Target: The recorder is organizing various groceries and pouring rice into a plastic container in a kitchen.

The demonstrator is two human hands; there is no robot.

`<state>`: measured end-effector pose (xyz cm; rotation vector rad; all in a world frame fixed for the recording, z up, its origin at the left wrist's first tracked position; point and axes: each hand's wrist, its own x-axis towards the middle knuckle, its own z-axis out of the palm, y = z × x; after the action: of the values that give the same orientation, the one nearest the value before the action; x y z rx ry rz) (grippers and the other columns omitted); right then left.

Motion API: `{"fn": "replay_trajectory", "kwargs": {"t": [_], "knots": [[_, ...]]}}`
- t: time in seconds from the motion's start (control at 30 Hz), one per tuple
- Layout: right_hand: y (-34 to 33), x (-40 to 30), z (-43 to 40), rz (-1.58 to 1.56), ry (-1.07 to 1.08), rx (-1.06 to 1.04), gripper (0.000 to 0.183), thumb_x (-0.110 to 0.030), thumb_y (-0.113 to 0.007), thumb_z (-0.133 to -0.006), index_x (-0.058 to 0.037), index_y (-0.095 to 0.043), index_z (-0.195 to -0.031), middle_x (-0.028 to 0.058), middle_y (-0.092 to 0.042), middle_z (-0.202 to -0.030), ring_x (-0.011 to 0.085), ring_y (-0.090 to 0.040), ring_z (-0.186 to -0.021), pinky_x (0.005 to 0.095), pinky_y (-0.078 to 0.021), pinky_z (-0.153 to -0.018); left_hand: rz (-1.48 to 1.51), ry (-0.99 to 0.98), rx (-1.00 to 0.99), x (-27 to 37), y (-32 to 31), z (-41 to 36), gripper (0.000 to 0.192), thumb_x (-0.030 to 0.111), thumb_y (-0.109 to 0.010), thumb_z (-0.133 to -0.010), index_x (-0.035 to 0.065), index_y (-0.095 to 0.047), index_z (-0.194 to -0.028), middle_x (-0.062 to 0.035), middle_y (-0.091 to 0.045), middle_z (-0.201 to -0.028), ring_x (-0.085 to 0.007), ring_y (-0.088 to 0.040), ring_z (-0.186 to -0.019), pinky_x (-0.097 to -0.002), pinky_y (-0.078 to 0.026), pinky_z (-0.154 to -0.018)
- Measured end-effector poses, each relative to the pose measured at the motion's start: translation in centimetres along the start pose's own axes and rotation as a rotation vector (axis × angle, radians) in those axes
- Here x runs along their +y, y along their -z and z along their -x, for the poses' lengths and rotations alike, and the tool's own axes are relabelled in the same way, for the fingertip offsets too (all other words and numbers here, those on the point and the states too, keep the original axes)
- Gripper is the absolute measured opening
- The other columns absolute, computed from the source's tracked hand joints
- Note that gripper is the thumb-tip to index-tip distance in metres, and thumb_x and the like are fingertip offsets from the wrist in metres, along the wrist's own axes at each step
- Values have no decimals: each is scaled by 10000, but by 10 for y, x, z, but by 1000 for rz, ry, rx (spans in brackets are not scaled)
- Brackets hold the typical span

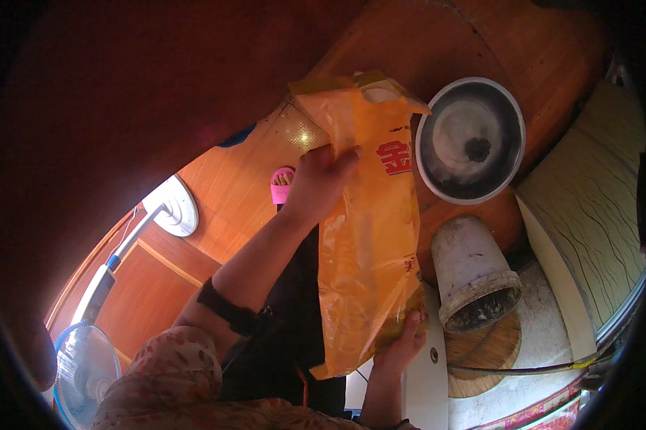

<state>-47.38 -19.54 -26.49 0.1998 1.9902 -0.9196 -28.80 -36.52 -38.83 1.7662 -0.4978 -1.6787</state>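
A long orange-yellow plastic bag (368, 215) with red printed writing stretches between my two hands. My left hand (325, 183) grips its side edge near the upper end, thumb lying over the plastic. At the lower corner, my right hand (401, 344) holds the bag, with its fingers partly hidden behind it. The bag's upper end gapes, and something pale shows in the opening; I cannot tell what it is. Just right of that end sits a round metal basin (446, 177) with a dark clump (477, 149) in it, perhaps a scouring pad.
A stained whitish bucket (465, 258) leans with its dark mouth facing me, beside a round wooden board (484, 355). A cable (516, 371) crosses the board. A standing fan (86, 365) is at lower left. A foot in a pink slipper (281, 188) rests on the floor (231, 199).
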Motion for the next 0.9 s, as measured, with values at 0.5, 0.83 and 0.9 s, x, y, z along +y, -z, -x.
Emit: {"fn": "replay_trajectory", "kwargs": {"t": [0.5, 0.83, 0.9], "knots": [[-6, -8, 12, 49, 42, 22, 516, -238, -601, -920, 50, -397, -1297, 159, -533, -1221, 262, -563, -1061, 367, -490, -885, 29, 103, 34, -8, 7, -7, 372, 315, -573, -888, -28, -601, -1029, -60, -632, -885, -134, -595, -807, -278, -465, -722], [-10, -15, 16, 11, 44, 29, 454, -237, -609, -910, 50, -459, -1228, 140, -557, -1175, 250, -575, -1029, 360, -486, -873, 193, 293, 15, 1, 10, -9, 386, 328, -600, -870, 18, -567, -1096, -56, -622, -913, -157, -613, -732, -325, -506, -533], [-10, -15, 16, 20, 51, 22, 456, -238, -611, -909, 51, -459, -1228, 142, -557, -1175, 252, -576, -1030, 362, -486, -873, 217, 275, -19, -5, 13, -13, 390, 329, -601, -870, 33, -558, -1120, -53, -620, -932, -165, -618, -740, -337, -508, -514]]}}
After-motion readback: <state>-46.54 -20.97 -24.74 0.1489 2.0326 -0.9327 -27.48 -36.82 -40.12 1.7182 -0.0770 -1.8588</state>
